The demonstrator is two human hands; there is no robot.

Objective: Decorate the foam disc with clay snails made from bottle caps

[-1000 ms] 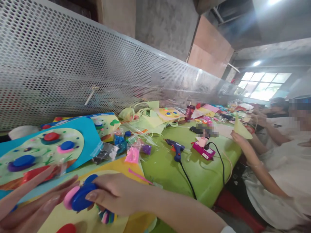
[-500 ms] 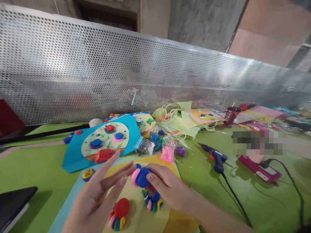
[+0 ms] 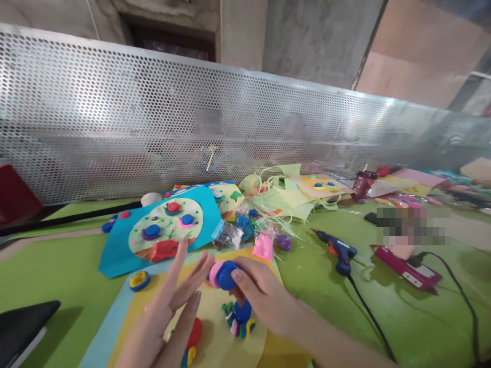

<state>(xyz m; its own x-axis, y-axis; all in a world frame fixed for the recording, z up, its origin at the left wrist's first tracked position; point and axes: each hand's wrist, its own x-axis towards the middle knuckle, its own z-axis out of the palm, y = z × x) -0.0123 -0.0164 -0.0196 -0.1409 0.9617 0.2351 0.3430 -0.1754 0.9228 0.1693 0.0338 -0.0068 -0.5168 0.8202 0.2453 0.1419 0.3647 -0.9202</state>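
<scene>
My right hand [image 3: 266,294] pinches a blue bottle cap [image 3: 227,276] with pink clay [image 3: 215,274] along its left side. My left hand [image 3: 172,309] is open, fingers stretched out, its fingertips close to the pink clay; I cannot tell if they touch it. Under the hands lies pale yellow paper [image 3: 220,352] on larger sheets. On it sit a blue cap figure [image 3: 241,312] with coloured clay strips and a red cap [image 3: 195,332], partly hidden by my left hand. A blue cap with yellow clay [image 3: 139,280] lies left of my left hand.
A blue card [image 3: 115,250] with caps on it lies behind. Bags of clay [image 3: 263,246] are near the middle. A glue gun [image 3: 339,250] and a magenta power strip [image 3: 408,268] with cords are at right, a black case [image 3: 26,327] at left. A perforated metal panel [image 3: 161,117] stands behind.
My left hand has moved slightly right and turned, covering more of the red cap. My right hand still holds the blue cap, with the pink clay side turned a little.
</scene>
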